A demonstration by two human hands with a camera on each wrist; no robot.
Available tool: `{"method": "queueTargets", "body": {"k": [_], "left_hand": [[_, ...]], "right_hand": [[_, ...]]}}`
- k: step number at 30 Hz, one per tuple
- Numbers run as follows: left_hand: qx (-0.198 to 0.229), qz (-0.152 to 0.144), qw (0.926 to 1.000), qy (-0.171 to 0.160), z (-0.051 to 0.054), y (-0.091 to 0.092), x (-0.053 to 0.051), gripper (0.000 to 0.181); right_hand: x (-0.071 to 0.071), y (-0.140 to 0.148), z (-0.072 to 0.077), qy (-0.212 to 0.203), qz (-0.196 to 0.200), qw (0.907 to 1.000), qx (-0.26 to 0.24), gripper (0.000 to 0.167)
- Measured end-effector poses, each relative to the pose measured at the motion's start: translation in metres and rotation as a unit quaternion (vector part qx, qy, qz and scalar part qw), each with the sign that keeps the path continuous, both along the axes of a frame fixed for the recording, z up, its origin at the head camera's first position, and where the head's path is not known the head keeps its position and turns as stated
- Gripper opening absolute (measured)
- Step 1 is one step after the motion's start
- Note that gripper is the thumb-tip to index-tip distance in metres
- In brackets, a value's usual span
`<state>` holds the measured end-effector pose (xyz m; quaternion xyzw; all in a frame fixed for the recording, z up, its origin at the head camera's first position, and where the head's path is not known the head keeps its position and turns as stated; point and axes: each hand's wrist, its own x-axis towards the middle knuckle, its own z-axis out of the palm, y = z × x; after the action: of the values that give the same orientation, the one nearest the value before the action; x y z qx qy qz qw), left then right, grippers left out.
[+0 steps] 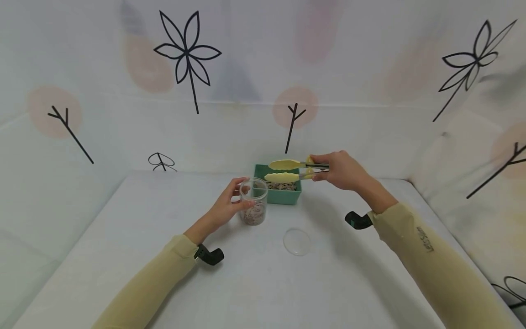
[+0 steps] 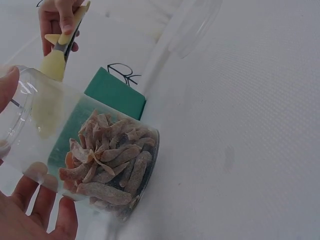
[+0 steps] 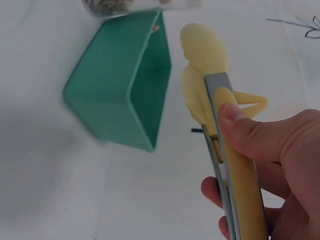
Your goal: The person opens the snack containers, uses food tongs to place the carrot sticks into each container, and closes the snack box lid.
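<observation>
My left hand (image 1: pixel 230 201) grips a clear jar (image 1: pixel 254 203) round its side, left of the green container (image 1: pixel 284 197). Pale brown dried strips (image 2: pixel 112 165) fill the lower part of the jar in the left wrist view. My right hand (image 1: pixel 343 171) holds yellow-tipped tongs (image 1: pixel 283 177) over the green container, their two tips a little apart. The right wrist view shows the thumb of my right hand (image 3: pixel 280 150) pressed on the tongs (image 3: pixel 235 165). Small brown pieces lie inside the green container; nothing can be seen between the tongs' tips.
A clear round lid (image 1: pixel 297 241) lies flat on the white table (image 1: pixel 246 283), nearer to me than the jar and the green container. Behind the table hangs a white sheet (image 1: pixel 230 132) printed with black plant outlines and coloured patches.
</observation>
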<state>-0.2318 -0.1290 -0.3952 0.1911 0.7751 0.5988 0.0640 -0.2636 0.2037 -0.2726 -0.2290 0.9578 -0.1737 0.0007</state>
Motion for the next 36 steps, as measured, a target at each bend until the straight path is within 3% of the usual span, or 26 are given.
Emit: {"method": "queueTargets", "body": {"k": [6, 11, 17, 25, 31, 36], "left_hand": [[0.003, -0.009, 0.9999, -0.003, 0.006, 0.004, 0.004, 0.07], [-0.008, -0.015, 0.9998, -0.012, 0.013, 0.006, 0.006, 0.07], [-0.01, -0.004, 0.9998, -0.014, 0.006, 0.004, 0.004, 0.072], [0.004, 0.002, 1.0, 0.005, 0.0, 0.001, 0.003, 0.068], [-0.003, 0.01, 0.9999, 0.012, -0.001, 0.001, 0.003, 0.066], [0.001, 0.006, 1.0, 0.007, 0.0, 0.0, 0.001, 0.067]], "right_hand": [[-0.012, 0.003, -0.01, -0.026, -0.02, 0.9968, 0.074, 0.067], [-0.018, -0.003, -0.01, -0.026, -0.02, 0.9914, 0.127, 0.07], [-0.026, -0.021, -0.015, -0.059, -0.006, 0.9847, 0.164, 0.07], [-0.037, -0.03, -0.021, -0.084, 0.012, 0.9866, 0.139, 0.062], [-0.037, -0.024, -0.03, -0.05, 0.039, 0.9924, 0.106, 0.053], [-0.034, -0.017, -0.037, -0.016, 0.038, 0.9957, 0.083, 0.046]]}}
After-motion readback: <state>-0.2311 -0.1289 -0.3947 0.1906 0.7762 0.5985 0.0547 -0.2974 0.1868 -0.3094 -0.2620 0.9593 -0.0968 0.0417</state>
